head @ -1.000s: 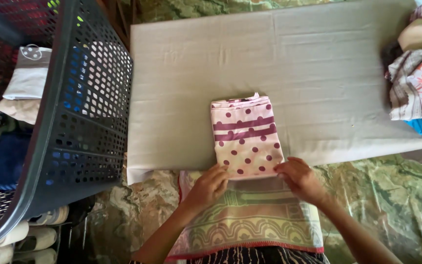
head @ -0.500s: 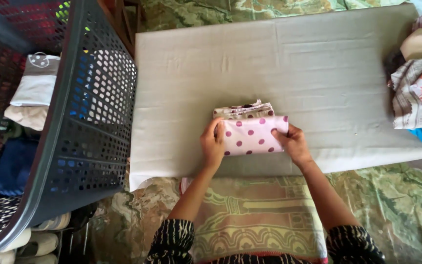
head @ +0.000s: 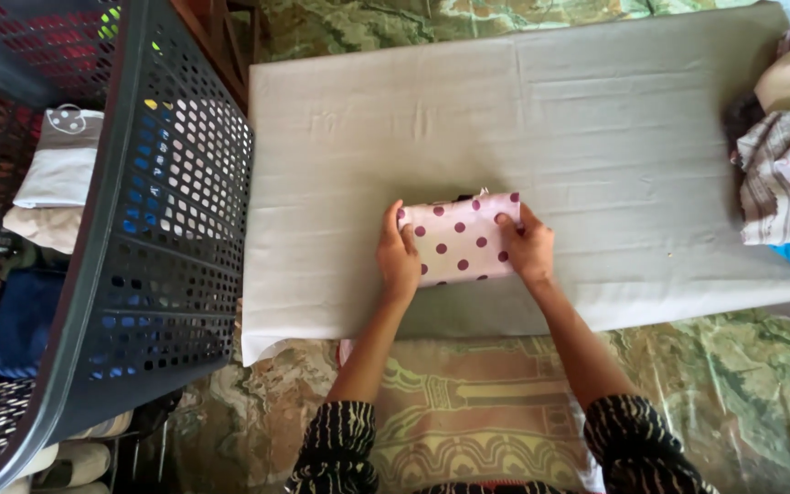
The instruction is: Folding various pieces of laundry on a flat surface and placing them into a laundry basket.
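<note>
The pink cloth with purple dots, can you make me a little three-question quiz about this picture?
1. True or false: both hands press on the folded pink cloth with purple dots.
2. What stands at the left of the grey padded board? A) dark perforated plastic laundry basket B) red bucket C) wooden chair
3. Fill in: a pile of mixed ____ lies at the board's right end.

Key:
1. True: the left hand and right hand hold its two sides.
2. A.
3. clothes.
</note>
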